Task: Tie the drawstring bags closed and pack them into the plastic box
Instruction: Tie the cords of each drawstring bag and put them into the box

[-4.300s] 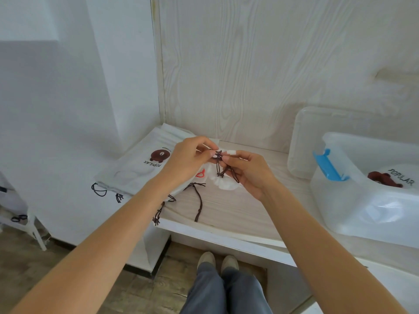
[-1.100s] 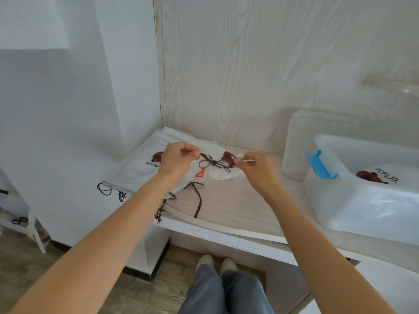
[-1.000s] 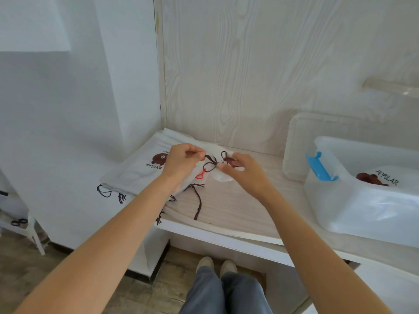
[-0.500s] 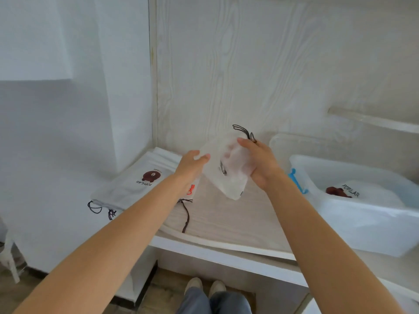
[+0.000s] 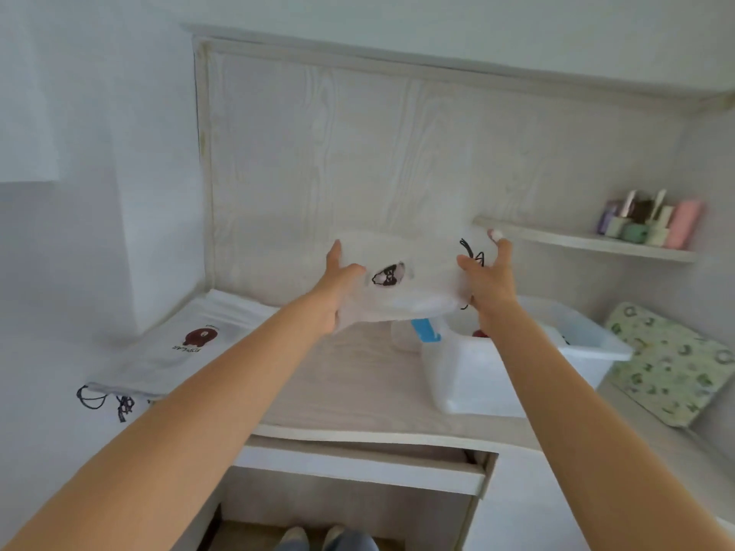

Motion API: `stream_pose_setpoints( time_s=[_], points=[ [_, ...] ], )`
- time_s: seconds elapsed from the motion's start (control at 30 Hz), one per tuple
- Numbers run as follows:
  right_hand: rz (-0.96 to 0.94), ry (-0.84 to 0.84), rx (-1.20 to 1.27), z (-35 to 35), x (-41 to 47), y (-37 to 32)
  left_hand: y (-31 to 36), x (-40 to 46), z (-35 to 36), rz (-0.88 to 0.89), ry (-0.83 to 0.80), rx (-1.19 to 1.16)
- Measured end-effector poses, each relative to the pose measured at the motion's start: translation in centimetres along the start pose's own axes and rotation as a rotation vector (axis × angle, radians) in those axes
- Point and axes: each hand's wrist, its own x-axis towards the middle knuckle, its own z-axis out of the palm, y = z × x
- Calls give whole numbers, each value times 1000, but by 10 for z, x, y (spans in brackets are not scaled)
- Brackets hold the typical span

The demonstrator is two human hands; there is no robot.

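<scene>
desk (image 5: pixel 358 391): nearest thing under both arms, bare pale wood straight below the fingers, so the bag is hanging in the air, not resting on anything.

stack (image 5: pixel 171 351): the other bags, well off to the left of the left hand and lower, flat on the desk with cord loops dangling over the near edge. Untied as far as I can tell.

left hand (image 5: pixel 338 290): grips the bag's left end, thumb up, fingers curled under the cloth.

bag (image 5: pixel 401 272): stretched between the two hands, long axis running left-right, roughly level, bear print facing me. It's pretty blurry tbh.

right hand (image 5: pixel 487 276): on the bag's right end, the one with the dark cord (image 5: pixel 471 252). Fingers look spread and fairly straight, more cupping than pinching. Whether the knot is actually tight, can't tell.

box (image 5: pixel 517 371): this is the bit that matters. It sits below and to the right of the bag, just under the right hand, blue clip (image 5: pixel 425 330) on the side nearest the fingers. Something red-brown already in there, probably an earlier bag. So the next move looks like down and right, right hand leading since it's closer, left end following over the rim.

shelf (image 5: pixel 596 242): beyond the right fingers on the wall, some little bottles, not involved.
</scene>
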Motion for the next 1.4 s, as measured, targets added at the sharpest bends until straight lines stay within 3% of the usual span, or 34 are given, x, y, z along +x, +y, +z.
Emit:
stream_pose_setpoints(
  time_s=[0.1, 0.3, 0.43, 0.6, 0.7, 0.83, 1.03, 1.13, 1.27, 1.4],
  points=[
    [-139, -1, -376, -40, 18, 3, 17, 3, 40, -38, -114, 63],
    [-75, -22, -648, -92, 41, 2, 23, 21, 118, -42, -151, 360],
    [-96, -32, -912, -123, 56, 5, 9, 33, 160, -46, -180, 754],
    [69, -183, -1413, -140, 70, 17, -10, 36, 185, -81, -144, 1479],
    [0, -295, -1365, -139, 68, 21, -11, 32, 193, -37, -234, 1645],
    [48, -492, -1323, -136, 62, 23, -14, 40, 196, -139, -460, 1698],
    [255, -601, -1534, -140, 64, 24, -30, 52, 198, -165, -540, 1806],
    [174, -550, -1484, -137, 61, 19, -24, 49, 193, -10, -473, 1698],
    [-34, -420, -1254, -124, 56, 19, -4, 38, 170, 307, -303, 1327],
    [-187, -358, -1040, -91, 40, 16, 9, 25, 136, 459, -96, 1098]
  ],
)
